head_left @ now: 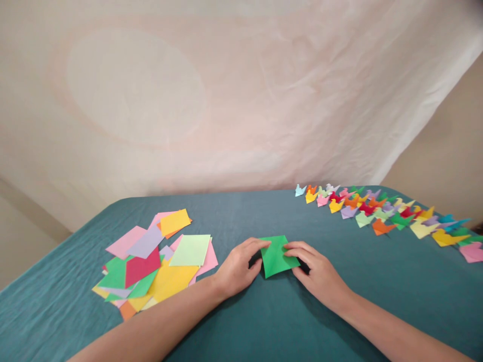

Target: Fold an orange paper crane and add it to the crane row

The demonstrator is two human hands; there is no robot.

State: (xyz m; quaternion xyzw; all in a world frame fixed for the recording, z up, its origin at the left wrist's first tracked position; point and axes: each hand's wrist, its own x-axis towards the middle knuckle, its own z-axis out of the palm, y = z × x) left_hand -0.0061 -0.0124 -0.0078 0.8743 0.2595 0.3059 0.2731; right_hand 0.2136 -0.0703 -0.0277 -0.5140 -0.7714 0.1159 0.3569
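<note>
A green square of origami paper (275,259) is between my two hands at the middle of the table, slightly raised at its edges and showing faint creases. My left hand (239,264) grips its left edge, fingertips on the upper left corner and thumb curled near the side. On the right edge, my right hand (319,271) has its fingers over the top face and its thumb underneath, near the right corner. Part of the paper's right side is hidden by those fingers.
Loose coloured paper squares (166,271) lie in a scattered pile to the left, close to my left forearm. Rows of small folded paper birds (381,211) stand at the back right of the teal-covered table (245,216). A pale cloth (241,100) hangs behind.
</note>
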